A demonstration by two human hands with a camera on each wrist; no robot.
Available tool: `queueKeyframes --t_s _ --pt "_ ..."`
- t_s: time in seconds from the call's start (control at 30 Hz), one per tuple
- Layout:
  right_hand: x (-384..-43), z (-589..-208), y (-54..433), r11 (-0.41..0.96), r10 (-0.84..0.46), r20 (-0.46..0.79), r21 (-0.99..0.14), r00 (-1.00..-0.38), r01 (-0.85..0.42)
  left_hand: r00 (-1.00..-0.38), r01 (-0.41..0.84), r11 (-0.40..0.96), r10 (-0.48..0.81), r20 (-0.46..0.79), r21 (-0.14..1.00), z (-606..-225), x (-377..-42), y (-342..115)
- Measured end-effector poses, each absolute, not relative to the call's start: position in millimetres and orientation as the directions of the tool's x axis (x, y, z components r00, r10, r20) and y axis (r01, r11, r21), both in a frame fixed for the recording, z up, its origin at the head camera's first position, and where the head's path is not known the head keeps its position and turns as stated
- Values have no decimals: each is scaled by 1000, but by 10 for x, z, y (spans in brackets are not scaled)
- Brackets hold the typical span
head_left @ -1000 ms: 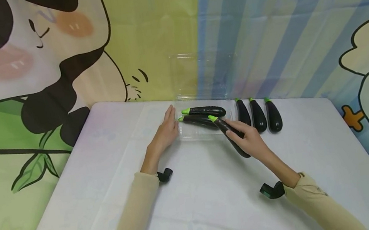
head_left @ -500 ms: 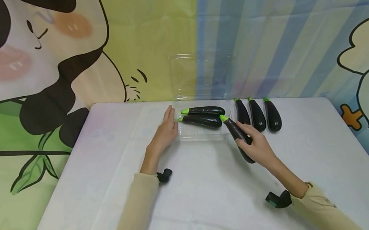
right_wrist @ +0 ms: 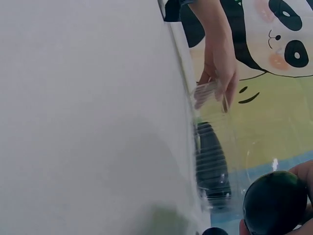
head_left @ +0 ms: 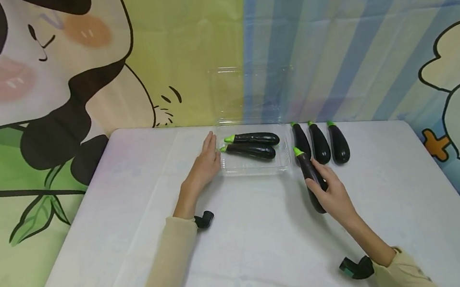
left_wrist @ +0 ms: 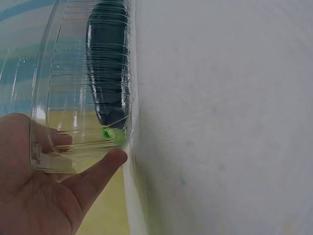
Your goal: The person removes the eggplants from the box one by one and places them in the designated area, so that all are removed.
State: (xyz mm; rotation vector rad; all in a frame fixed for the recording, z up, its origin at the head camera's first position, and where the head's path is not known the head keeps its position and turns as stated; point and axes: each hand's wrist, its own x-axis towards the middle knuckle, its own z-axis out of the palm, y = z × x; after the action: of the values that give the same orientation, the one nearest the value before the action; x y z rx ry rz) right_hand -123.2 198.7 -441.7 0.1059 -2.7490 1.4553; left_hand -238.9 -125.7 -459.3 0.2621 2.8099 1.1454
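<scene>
My right hand (head_left: 334, 192) grips a dark eggplant (head_left: 311, 179) with a green stem end, held above the table to the right of the box; in the right wrist view the eggplant's round end (right_wrist: 274, 203) shows between finger and thumb. A clear plastic box (head_left: 255, 168) stands in front of my body with its lid raised behind it. Inside lie two eggplants (head_left: 252, 151), side by side, stems to the left. My left hand (head_left: 203, 166) rests with straight fingers along the box's left wall; in the left wrist view its thumb (left_wrist: 105, 169) touches the bottom corner.
Three more eggplants (head_left: 320, 143) lie in a row on the white table (head_left: 243, 243), right of the box, stems toward the back. A printed cloth backdrop (head_left: 185, 38) with a panda hangs close behind the table's back edge.
My right hand has moved right and toward my body with the eggplant, away from over the box, and the eggplant now points more straight back. My left hand stays at the box.
</scene>
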Motion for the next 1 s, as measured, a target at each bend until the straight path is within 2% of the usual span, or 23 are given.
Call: queueKeyframes --t_s 0.43,0.8,1.0 --pt "-1081 -4587 2003 521 -28 -77 -852 -997 51 -981 129 703 195 -15 700 -4608 -2385 -1252" --pt "-1090 -4704 1987 549 -101 -37 -835 -994 -25 -980 125 713 196 -25 690 -4604 -2396 -1266" --pt "-1080 -4703 1963 564 -108 -46 -825 -993 -23 -979 133 711 201 -18 690 -4599 -2391 -1259"
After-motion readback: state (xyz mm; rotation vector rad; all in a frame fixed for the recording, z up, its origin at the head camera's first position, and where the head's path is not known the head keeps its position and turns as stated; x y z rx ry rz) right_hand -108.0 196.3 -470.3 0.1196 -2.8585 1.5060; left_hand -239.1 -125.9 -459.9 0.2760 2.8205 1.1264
